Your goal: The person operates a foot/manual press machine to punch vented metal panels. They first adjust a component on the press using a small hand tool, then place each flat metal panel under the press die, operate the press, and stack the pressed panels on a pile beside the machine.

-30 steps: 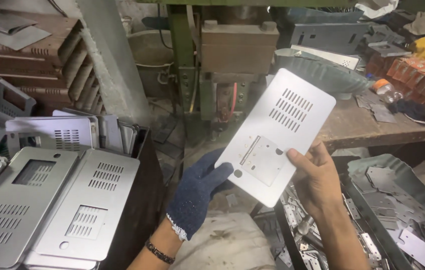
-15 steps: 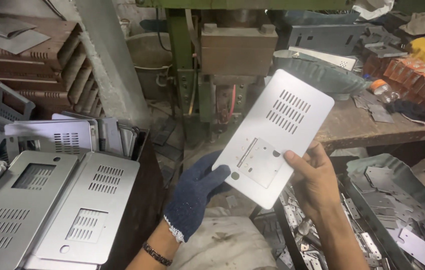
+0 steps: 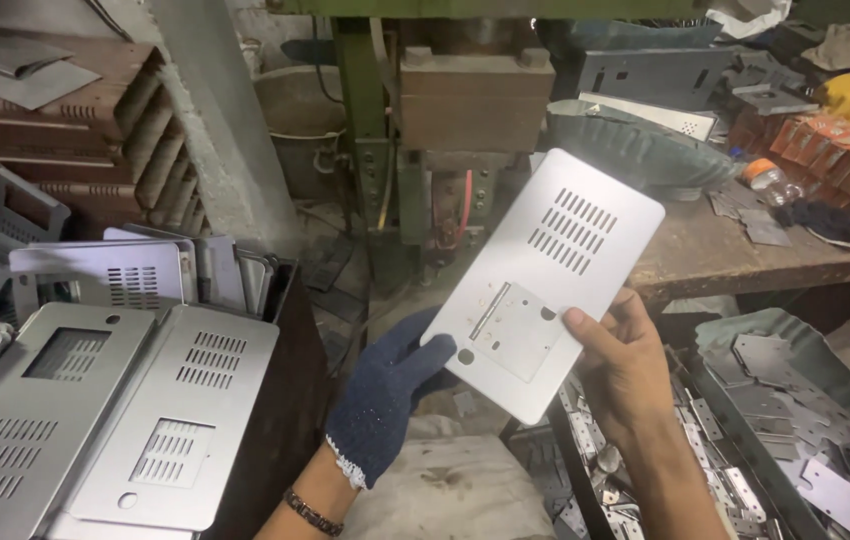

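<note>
The left hand wears a dark blue knit glove and a beaded band at the wrist, its forearm rising from below, fingers curled upward. Just right of that grip, the bare right hand pinches closed, thumb on top.

The panel is thin sheet metal with a smooth, matt silver-grey finish, punched with slots and bearing a duller square plate. A dark blue knitted cloth glove covers the left hand; the right hand is bare. The stacked panels share the same matt metal look. The workbench is worn, rough wood, and the press is rusty, grimy steel.
</note>
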